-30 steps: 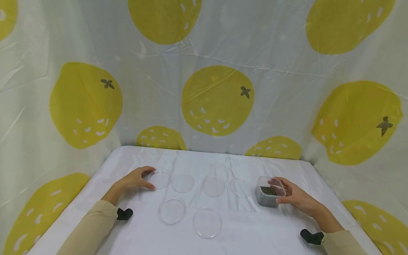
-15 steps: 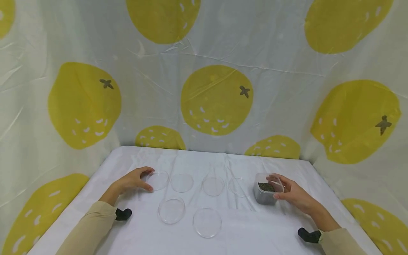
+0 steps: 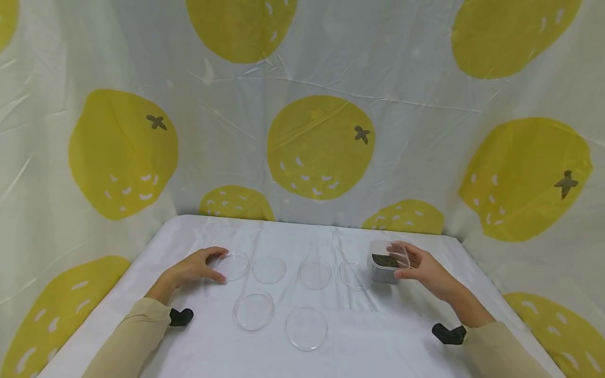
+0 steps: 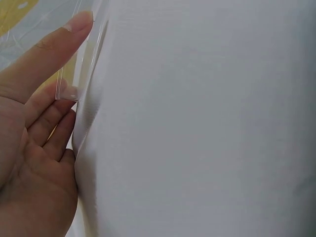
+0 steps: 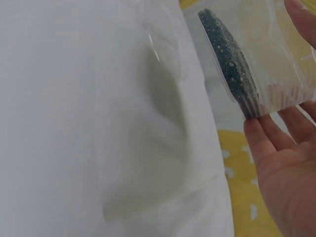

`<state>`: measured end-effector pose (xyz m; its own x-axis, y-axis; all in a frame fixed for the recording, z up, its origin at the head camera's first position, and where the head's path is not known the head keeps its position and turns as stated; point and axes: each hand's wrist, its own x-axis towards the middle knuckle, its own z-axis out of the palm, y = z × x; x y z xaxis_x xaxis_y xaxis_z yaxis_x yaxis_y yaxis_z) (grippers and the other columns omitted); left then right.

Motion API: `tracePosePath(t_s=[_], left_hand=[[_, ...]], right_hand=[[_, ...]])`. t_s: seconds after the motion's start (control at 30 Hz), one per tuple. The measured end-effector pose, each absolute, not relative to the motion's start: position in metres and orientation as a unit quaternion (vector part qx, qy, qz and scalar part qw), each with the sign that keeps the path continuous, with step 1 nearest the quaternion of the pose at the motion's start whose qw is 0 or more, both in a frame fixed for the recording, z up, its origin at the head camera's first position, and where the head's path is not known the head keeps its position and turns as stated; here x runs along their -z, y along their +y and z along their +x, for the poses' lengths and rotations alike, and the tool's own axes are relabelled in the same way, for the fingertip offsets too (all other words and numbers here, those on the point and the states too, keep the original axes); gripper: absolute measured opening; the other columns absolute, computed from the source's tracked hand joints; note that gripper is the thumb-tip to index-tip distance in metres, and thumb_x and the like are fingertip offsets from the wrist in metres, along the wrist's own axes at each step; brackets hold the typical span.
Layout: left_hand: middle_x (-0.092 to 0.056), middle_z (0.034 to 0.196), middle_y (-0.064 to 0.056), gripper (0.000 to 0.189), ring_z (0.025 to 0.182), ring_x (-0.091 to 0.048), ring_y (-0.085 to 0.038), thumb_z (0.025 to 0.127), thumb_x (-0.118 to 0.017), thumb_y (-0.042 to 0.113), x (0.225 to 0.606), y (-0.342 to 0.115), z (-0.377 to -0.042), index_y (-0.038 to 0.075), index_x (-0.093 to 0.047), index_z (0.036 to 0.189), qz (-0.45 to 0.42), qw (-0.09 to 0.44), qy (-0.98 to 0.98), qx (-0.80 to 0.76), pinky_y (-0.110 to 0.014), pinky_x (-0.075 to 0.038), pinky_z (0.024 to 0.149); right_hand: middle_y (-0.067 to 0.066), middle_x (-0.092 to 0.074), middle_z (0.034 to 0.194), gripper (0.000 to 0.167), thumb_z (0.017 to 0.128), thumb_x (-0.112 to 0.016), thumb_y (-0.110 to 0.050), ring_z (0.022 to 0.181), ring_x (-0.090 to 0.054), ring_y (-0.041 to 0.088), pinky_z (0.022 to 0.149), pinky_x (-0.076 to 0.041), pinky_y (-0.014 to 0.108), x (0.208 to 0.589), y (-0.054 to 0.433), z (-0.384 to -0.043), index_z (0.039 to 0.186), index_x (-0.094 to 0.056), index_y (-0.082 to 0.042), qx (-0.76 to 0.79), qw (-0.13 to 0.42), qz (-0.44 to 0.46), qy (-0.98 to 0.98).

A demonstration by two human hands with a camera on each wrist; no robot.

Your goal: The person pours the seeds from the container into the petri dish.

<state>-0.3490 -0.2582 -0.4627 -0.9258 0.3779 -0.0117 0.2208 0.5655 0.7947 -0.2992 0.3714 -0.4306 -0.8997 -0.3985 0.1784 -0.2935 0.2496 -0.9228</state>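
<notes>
At the back left of the table, my left hand [image 3: 196, 266] has its thumb and fingers round the rim of a clear round dish [image 3: 233, 266], which looks like a petri dish lid or base. The left wrist view shows the clear rim of that dish [image 4: 60, 86] between thumb and fingers. My right hand [image 3: 425, 270] grips a clear square plastic tub [image 3: 384, 275] by its right side, above the cloth. Dark, speckled granular material [image 5: 229, 59] fills its lower part. The tub is close to the rightmost clear round dish [image 3: 351, 275] in the back row.
Two more clear dishes lie in the back row, one left of centre [image 3: 269, 270] and one right of it [image 3: 315, 275]. Nearer the front are a left front dish [image 3: 253, 312] and a right front dish [image 3: 306, 328]. White cloth [image 3: 378, 341] covers the table; a lemon-print curtain [image 3: 416, 152] surrounds it.
My right hand has raised the tub and moved it left and toward the back, near the rightmost dish. The left hand keeps its hold, with its dish almost in place.
</notes>
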Motion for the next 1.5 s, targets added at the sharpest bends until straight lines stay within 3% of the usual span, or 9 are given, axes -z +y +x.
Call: tracePosePath(t_s=[0.1, 0.3, 0.37, 0.97, 1.2, 1.5], left_hand=[[-0.046, 0.153, -0.023, 0.085, 0.147, -0.029, -0.044, 0.073, -0.096, 0.024, 0.464, -0.258, -0.35, 0.002, -0.056, 0.144, 0.176, 0.086, 0.882, -0.428, -0.062, -0.018, 0.119], [-0.046, 0.154, -0.023, 0.085, 0.147, -0.028, -0.044, 0.073, -0.096, 0.026, 0.466, -0.261, -0.351, 0.003, -0.056, 0.145, 0.174, 0.084, 0.886, -0.422, -0.062, -0.018, 0.119], [-0.046, 0.153, -0.023, 0.085, 0.147, -0.029, -0.045, 0.073, -0.096, 0.026, 0.466, -0.261, -0.351, 0.003, -0.056, 0.144, 0.176, 0.082, 0.887, -0.42, -0.063, -0.019, 0.118], [-0.048, 0.152, -0.02, 0.084, 0.146, -0.031, -0.043, 0.074, -0.096, 0.029, 0.465, -0.262, -0.353, 0.005, -0.056, 0.145, 0.176, 0.082, 0.895, -0.401, -0.062, -0.02, 0.118], [-0.046, 0.154, -0.022, 0.084, 0.146, -0.03, -0.044, 0.074, -0.095, 0.028, 0.464, -0.261, -0.351, 0.005, -0.056, 0.145, 0.169, 0.09, 0.893, -0.408, -0.063, -0.018, 0.118], [-0.046, 0.154, -0.021, 0.084, 0.146, -0.03, -0.044, 0.075, -0.095, 0.03, 0.463, -0.261, -0.351, 0.006, -0.056, 0.145, 0.17, 0.088, 0.896, -0.402, -0.063, -0.018, 0.118]], right_hand=[[0.007, -0.055, 0.146, 0.072, 0.091, -0.076, 0.002, 0.134, -0.05, 0.009, 0.097, -0.05, 0.024, 0.425, 0.362, -0.303, 0.151, -0.037, 0.008, 0.57, 0.037, -0.216, 0.792], [0.03, -0.042, 0.153, 0.075, 0.089, -0.079, 0.0, 0.143, -0.038, 0.042, 0.097, -0.05, 0.023, 0.416, 0.341, -0.311, 0.152, -0.04, 0.006, 0.565, 0.038, -0.205, 0.798], [0.032, -0.041, 0.153, 0.076, 0.088, -0.08, -0.001, 0.144, -0.033, 0.048, 0.095, -0.05, 0.023, 0.413, 0.335, -0.313, 0.153, -0.039, 0.006, 0.565, 0.04, -0.204, 0.798], [0.026, -0.045, 0.154, 0.084, 0.084, -0.086, -0.006, 0.14, -0.043, 0.045, 0.089, -0.055, 0.027, 0.392, 0.298, -0.34, 0.154, -0.04, 0.002, 0.557, 0.041, -0.194, 0.806], [0.024, -0.043, 0.155, 0.087, 0.084, -0.087, -0.008, 0.146, -0.036, 0.04, 0.096, -0.051, 0.028, 0.388, 0.273, -0.343, 0.155, -0.038, 0.002, 0.555, 0.056, -0.201, 0.805], [0.017, -0.046, 0.156, 0.087, 0.085, -0.087, -0.013, 0.146, -0.038, 0.035, 0.105, -0.048, 0.042, 0.384, 0.239, -0.35, 0.157, -0.038, -0.001, 0.544, 0.069, -0.22, 0.807]])
